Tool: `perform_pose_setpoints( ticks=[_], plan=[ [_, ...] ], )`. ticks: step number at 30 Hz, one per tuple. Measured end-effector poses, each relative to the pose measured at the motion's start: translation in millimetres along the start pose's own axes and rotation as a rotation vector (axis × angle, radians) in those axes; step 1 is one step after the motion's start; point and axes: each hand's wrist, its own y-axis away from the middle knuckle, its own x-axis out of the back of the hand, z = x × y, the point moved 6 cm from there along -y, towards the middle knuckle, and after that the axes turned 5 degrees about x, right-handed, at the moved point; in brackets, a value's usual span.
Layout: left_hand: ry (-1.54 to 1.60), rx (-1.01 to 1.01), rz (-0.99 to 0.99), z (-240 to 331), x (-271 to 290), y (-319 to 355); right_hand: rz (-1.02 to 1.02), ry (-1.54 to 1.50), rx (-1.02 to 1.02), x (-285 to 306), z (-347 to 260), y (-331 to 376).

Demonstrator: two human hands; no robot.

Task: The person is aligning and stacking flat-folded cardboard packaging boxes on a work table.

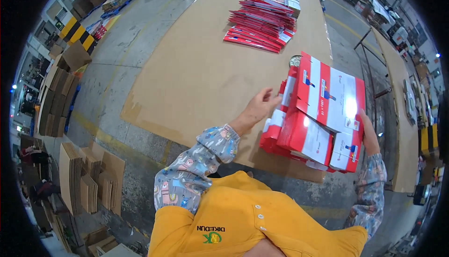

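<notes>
A pile of folded red-and-white printed cartons (327,100) lies at the table's near right corner, with flaps and edges overlapping unevenly. My right hand (370,133) grips the pile's right edge, some of its fingers hidden against the cardboard. At the left side of the pile, my left hand (258,109) has its fingers apart and slightly bent, holding nothing. Its fingertips are close to the carton edges; whether they touch, I cannot tell. A small round patterned object (294,61) shows partly behind the pile.
Brown board covers the long table (201,74). At its far end, more flat red-and-white cartons (264,23) lie fanned out. Stacked brown cardboard (70,177) stands on the floor at left. To the right runs another long table (395,107) with a metal frame.
</notes>
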Motion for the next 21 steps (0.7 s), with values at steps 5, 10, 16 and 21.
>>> perform_pose_setpoints(
  ticks=[5,10,16,21],
  plan=[
    [-0.148,0.041,0.224,-71.5,114.7,-37.0,0.296,0.963,0.334,70.8,-75.3,7.0],
    [-0.399,0.111,0.377,-142.6,262.4,-62.1,0.166,0.979,0.536,-106.9,-204.2,-5.5],
    [-0.792,0.103,0.374,-150.0,300.2,-66.5,0.100,1.468,0.865,-334.4,-219.1,-54.4],
    [-1.126,-0.009,0.441,-144.2,319.9,-86.9,-0.058,1.336,0.623,-403.2,-139.1,-168.3]
  ],
)
